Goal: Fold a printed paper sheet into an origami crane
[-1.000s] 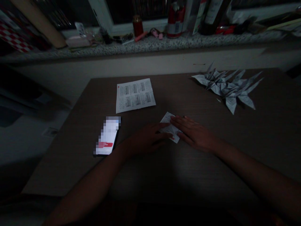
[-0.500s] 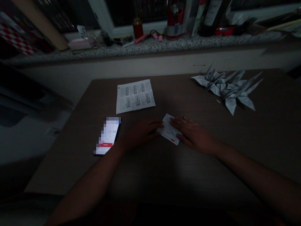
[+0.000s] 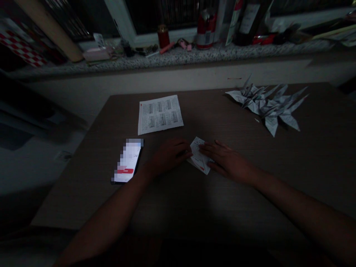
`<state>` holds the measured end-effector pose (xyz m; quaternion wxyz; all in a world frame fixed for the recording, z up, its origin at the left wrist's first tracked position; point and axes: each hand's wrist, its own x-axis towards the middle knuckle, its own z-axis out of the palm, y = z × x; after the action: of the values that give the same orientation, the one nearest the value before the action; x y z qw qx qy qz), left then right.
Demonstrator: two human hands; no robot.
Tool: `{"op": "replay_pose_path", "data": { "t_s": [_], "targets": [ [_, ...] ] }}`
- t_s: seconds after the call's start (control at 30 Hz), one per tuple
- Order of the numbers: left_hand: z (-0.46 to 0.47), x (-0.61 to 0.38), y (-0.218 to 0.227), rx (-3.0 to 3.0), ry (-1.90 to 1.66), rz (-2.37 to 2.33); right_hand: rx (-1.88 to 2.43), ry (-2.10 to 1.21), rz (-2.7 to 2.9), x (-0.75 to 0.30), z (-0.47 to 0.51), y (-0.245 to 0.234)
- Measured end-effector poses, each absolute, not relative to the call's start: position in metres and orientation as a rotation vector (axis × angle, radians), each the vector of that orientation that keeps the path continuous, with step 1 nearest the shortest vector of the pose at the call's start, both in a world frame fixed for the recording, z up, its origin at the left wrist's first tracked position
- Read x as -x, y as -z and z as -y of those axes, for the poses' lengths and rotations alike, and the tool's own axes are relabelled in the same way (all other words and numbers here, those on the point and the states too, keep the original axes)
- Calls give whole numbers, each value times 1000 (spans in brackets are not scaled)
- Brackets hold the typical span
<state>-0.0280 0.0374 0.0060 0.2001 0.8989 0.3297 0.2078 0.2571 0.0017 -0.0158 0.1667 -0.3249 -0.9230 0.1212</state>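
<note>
Far L on the worktop (image 3: 83,181): phone (image 3: 129,159), screen lit, long axis slanting from near-L to far-R. Next, farther back, printed sheet (image 3: 160,115), flat, print side up. Then L hand (image 3: 171,155), fingers bent & close together, tips at the L edge of the folded paper (image 3: 197,157); can't tell if they pinch it (pretty dim there). Folded paper sits mid-worktop btwn both hands: one corner points away from the person, a bit L; the opp. corner, w/ a red mark by it, points back toward them, a bit R. Visible long axis runs btwn those two; R part's hidden under R hand (image 3: 226,160), fingers straight, laid flat on top, not clamped. Far R, at back: spiky paper shapes (image 3: 263,104), bunched up.
</note>
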Motion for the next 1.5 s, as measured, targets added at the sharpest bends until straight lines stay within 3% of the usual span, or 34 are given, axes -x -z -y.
{"op": "replay_pose_path", "data": {
  "t_s": [0.43,1.5],
  "targets": [
    [-32,37,-16,-2355,-559,-808,909,-336,2639,-254,0,13],
    [-35,1,4,-2437,-564,-1142,871,-422,2483,-260,11,16]
  ]
}}
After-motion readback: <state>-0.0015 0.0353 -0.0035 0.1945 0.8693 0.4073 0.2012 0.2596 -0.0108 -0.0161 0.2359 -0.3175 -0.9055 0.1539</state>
